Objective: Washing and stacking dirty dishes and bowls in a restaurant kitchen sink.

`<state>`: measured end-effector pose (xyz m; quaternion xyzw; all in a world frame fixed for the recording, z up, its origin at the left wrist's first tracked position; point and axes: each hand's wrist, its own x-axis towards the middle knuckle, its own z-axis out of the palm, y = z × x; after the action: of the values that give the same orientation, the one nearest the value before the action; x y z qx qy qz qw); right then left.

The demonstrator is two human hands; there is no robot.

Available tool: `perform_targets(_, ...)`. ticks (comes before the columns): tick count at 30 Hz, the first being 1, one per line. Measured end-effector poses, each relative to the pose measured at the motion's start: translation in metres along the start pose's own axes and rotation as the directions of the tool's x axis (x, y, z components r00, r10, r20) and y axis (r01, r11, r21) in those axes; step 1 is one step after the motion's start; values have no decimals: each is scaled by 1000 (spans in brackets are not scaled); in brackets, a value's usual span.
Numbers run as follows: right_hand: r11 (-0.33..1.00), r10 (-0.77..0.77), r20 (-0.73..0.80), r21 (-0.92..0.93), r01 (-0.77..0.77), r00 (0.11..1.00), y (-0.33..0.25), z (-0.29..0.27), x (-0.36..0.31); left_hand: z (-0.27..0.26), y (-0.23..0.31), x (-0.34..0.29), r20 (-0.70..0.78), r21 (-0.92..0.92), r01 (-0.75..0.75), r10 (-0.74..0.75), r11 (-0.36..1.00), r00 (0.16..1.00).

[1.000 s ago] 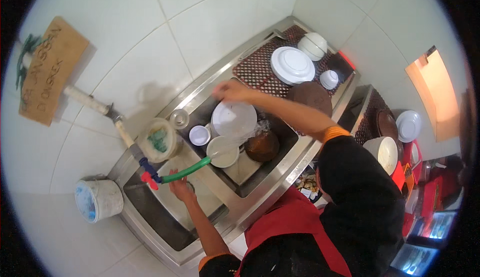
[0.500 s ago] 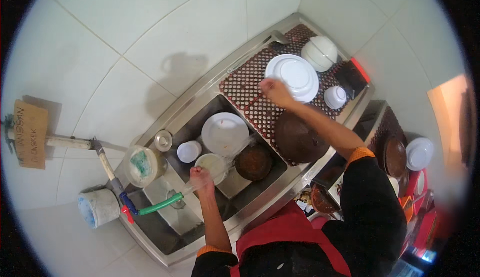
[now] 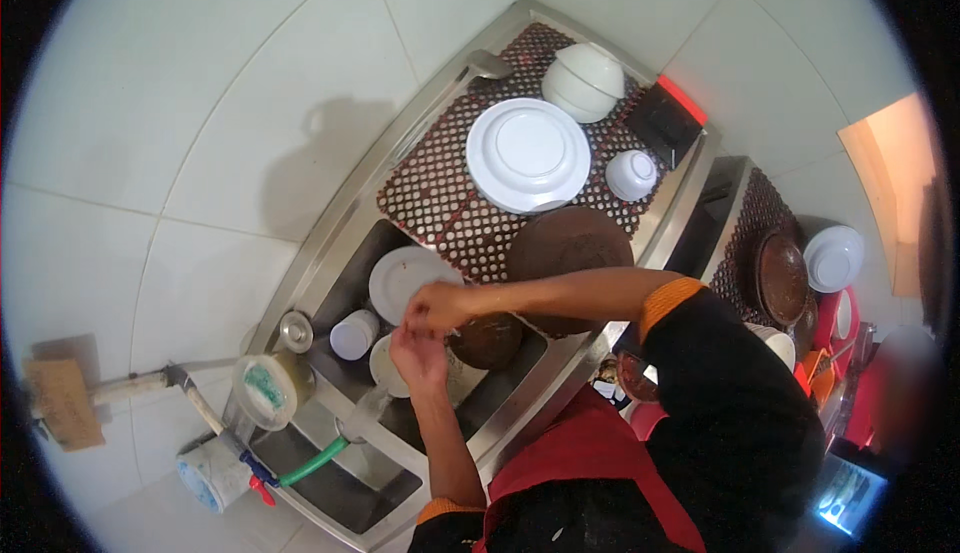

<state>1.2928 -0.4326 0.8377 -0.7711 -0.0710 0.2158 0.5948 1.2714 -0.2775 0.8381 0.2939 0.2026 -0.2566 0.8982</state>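
Bare steel basin [image 3: 356, 253], middle of the frame; over it we note both hands together, fingers meeting and overlapping. Right hand [image 3: 440, 308]: fingers curled partway. Left hand [image 3: 420, 358]: raised from below, fingertips partly hidden behind the right. We cannot tell whether anything is pinched between them, or how far the left is open.

Beneath and around the hands, in the basin, we count four pieces: one white plate [image 3: 408, 271], just above the hands; one white cup [image 3: 352, 335], to their left; one white bowl [image 3: 384, 365], partly covered by the left hand; one round brown dish [image 3: 490, 341], just right of them. One green hose [image 3: 315, 461], lower left, runs water toward the bowl.

On the perforated mat [image 3: 425, 198], upper centre, we count one upturned white plate [image 3: 530, 148], two stacked white bowls [image 3: 582, 85], one small white cup [image 3: 631, 175] and one large dark-brown round vessel [image 3: 570, 245].
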Motion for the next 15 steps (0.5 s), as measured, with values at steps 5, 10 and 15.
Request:
perform_targets(5, 976, -9, -900, -103, -193, 435, 32, -180, -65, 116, -61, 89, 126, 516, -86, 24, 852, 992)
perform_targets(10, 755, 224, -962, 70, -652, 156, 84, -259, -113, 161, -127, 142, 188, 868, -210, 93, 451, 978)
perform_targets(15, 787, 436, -864, 231, -572, 252, 93, -262, -117, 159, -132, 166, 45, 875, -113, 153, 471, 987)
